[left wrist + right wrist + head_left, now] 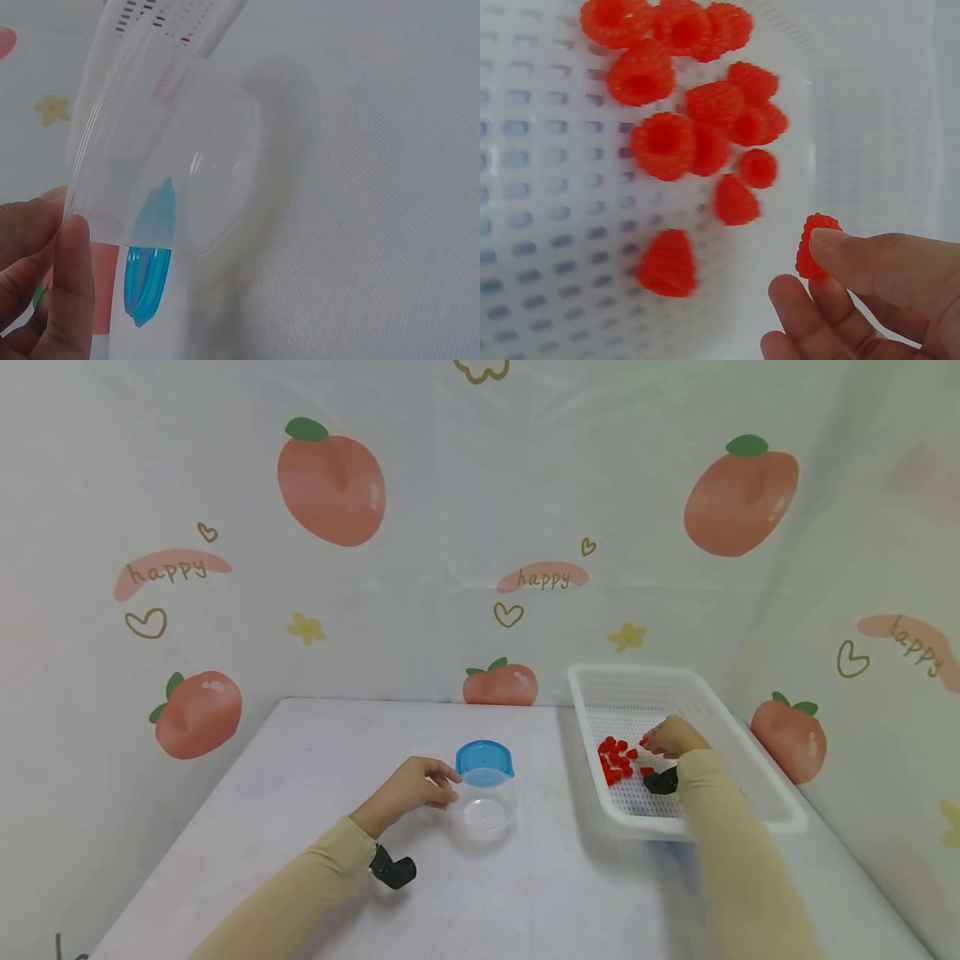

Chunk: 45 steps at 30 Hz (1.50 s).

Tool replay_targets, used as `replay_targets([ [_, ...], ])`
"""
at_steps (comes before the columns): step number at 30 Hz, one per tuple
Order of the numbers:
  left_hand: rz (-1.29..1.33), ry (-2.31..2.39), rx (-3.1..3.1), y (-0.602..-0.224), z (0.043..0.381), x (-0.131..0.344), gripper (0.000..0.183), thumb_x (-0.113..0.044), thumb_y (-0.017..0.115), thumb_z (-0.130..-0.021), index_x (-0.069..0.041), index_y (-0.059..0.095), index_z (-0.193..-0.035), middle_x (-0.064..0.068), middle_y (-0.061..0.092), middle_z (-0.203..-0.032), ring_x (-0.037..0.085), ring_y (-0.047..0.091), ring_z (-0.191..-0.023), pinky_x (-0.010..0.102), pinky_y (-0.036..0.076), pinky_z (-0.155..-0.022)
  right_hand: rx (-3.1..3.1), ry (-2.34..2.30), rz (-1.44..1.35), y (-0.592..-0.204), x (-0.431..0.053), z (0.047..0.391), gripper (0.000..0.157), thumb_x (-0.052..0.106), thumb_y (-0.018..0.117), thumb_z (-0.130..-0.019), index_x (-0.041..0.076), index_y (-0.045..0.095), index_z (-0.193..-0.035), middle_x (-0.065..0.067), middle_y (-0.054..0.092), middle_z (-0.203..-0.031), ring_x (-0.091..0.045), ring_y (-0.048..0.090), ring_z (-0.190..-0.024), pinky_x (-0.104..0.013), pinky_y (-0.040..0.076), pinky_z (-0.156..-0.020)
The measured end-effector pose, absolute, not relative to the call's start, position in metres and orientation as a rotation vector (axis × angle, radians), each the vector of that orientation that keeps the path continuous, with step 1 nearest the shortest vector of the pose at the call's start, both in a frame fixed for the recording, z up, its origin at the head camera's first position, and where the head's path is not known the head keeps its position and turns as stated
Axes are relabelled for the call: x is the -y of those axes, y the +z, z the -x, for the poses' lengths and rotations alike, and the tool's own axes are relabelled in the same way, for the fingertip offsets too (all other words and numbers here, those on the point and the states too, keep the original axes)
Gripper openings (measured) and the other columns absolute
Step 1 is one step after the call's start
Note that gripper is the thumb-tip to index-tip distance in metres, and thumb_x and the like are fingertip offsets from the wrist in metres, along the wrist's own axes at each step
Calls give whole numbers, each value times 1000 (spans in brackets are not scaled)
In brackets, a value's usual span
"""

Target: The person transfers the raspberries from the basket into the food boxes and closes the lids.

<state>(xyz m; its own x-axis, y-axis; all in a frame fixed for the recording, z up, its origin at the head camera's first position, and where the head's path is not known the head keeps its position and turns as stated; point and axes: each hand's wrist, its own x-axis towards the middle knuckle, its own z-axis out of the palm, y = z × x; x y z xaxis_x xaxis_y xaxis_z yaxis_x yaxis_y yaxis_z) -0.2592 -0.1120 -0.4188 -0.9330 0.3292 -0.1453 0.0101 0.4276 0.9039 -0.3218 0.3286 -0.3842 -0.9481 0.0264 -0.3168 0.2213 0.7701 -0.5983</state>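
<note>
My left hand (422, 783) pinches the rim of a clear plastic bowl (486, 814) between thumb and fingers. In the left wrist view the see-through bowl (217, 165) stands over the white tabletop. Behind it lies a blue lid (483, 755), partly seen through the bowl's wall. Inside the white basket, my right hand (675, 737) holds one red raspberry (814, 244) between thumb and fingertips. Several more raspberries (664, 145) lie on the basket floor, most of them grouped together, with a single one (667, 264) apart from the group.
The white perforated basket (588, 777) stands at the right of the table (360, 727), near the back cloth. Its side walls rise around the right hand. A cloth (420, 527) printed with fruit hangs behind and at the sides. Black wrist devices (393, 868) sit under both forearms.
</note>
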Motion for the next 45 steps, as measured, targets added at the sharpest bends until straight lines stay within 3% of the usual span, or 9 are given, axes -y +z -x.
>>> replay_targets([
  [5,-263,1489,-2399,-420,260,110,30,-4,76,-79,4,68,-107,7,58,-81,12,62,-66,28,60,-69,-2760,-961,-26,-368,-325,322,27,3,64,-84,-15,64,-104,-12,70,-86,-14,57,-74,-22,51,-64],
  [10,-241,1478,-2426,-421,260,110,29,-4,77,-80,3,69,-107,7,59,-83,12,61,-66,28,60,-69,-2749,-1138,46,-350,-314,322,30,4,64,-89,-16,60,-111,-3,69,-85,-8,57,-74,-23,55,-73],
  [17,-229,1466,-2448,-423,260,109,25,-4,75,-82,1,69,-106,7,57,-83,12,60,-67,28,60,-69,-2716,-1274,135,-333,-287,316,34,9,61,-94,-11,55,-121,-24,64,-117,-6,61,-88,-34,53,-94],
  [21,-213,1462,-2455,-423,261,109,24,-4,75,-82,0,70,-106,7,57,-83,12,60,-67,28,60,-69,-2705,-1346,200,-328,-272,311,37,11,61,-94,-9,55,-124,-26,59,-124,-12,62,-94,-39,50,-99],
  [26,-225,1481,-2437,-423,261,110,25,-4,75,-82,1,69,-106,7,56,-83,12,60,-66,28,60,-69,-2656,-1429,252,-321,-251,302,39,11,61,-94,-7,53,-128,-24,57,-128,-18,62,-102,-31,52,-96],
  [30,-255,1506,-2414,-424,262,111,27,-3,75,-81,4,68,-106,7,56,-82,12,60,-66,29,60,-69,-2569,-1554,247,-317,-233,294,40,11,63,-94,-7,52,-128,-23,57,-127,-11,63,-96,-23,54,-89],
  [38,-252,1502,-2421,-424,261,111,26,-2,75,-81,3,68,-106,7,56,-83,12,60,-66,28,60,-68,-2468,-1762,301,-324,-202,272,39,14,69,-90,-4,55,-122,-15,60,-118,-13,66,-95,-31,55,-89],
  [45,-244,1495,-2416,-423,260,111,26,-4,74,-82,3,68,-106,7,56,-83,12,61,-67,28,60,-69,-2480,-1795,387,-343,-181,251,34,17,71,-88,-1,60,-115,-14,65,-114,-18,67,-96,-27,53,-91],
])
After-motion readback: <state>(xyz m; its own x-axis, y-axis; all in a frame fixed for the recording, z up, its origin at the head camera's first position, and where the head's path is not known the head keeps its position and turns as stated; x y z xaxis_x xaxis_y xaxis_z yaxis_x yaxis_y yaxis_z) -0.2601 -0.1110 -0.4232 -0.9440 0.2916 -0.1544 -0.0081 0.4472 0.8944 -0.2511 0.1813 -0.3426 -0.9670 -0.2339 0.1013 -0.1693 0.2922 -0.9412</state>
